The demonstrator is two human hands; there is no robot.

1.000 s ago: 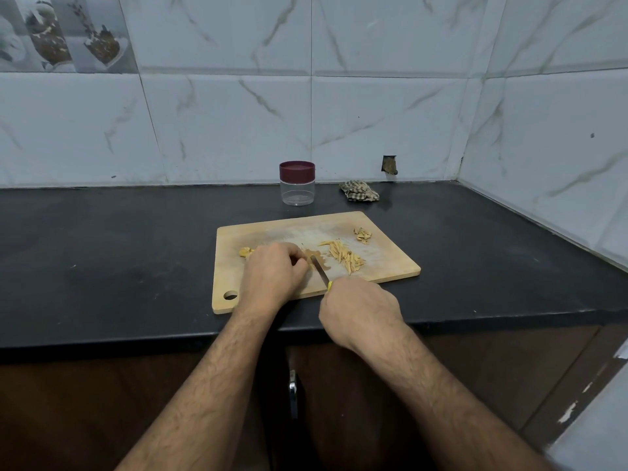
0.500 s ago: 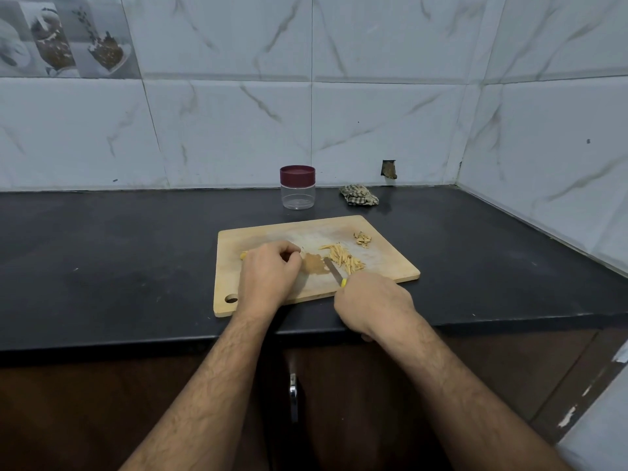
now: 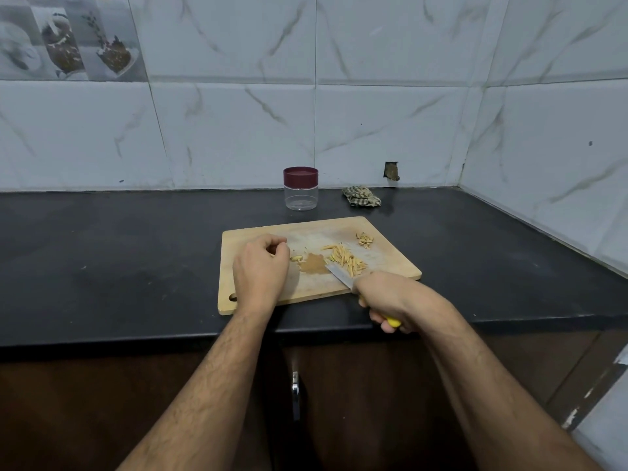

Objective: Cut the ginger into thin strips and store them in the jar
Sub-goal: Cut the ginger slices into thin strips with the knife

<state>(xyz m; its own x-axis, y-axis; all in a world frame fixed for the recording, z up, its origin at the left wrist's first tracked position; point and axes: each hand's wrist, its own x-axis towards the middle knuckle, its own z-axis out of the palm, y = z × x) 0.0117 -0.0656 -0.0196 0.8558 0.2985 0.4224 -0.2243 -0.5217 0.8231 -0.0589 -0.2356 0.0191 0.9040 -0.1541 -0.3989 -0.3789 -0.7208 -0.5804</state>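
White marble-patterned wall tiles meet in a corner behind a black stone table (image 3: 102, 253), with dark brown cabinet doors below its front edge; only the head view is given, looking down over both forearms. On the table lies a pale rectangular wooden cutting board (image 3: 390, 263) with a hanging hole at its near-left corner, set close to the front edge, likely so that both hands reach it easily. Behind the board and well apart from it stands a small clear plastic jar with a maroon lid (image 3: 301, 188), the lid on and nothing visible inside, so the storing step looks not yet begun. Just to the jar's right lies a crumpled checked cloth (image 3: 361, 196). A heap of thin yellow ginger strips (image 3: 345, 260) sits at the board's middle-right, a small cluster of ginger scraps (image 3: 365, 240) lies nearer the far-right corner, and a brownish flat piece of ginger (image 3: 314, 264) lies between the strips and the left hand (image 3: 260, 266), with a small yellow bit (image 3: 296, 258) beside it. The left hand rests on the board's left part, knuckles up and fingers curled inward; whether it pinches anything I cannot tell. The right hand (image 3: 396, 297) is wrapped around the yellow handle of a steel-bladed knife (image 3: 339, 275), whose blade points up-left, lying low against the board with its tip just beside the brown piece and its edge beside the strips, seemingly keeping the cut pile apart from the uncut ginger.
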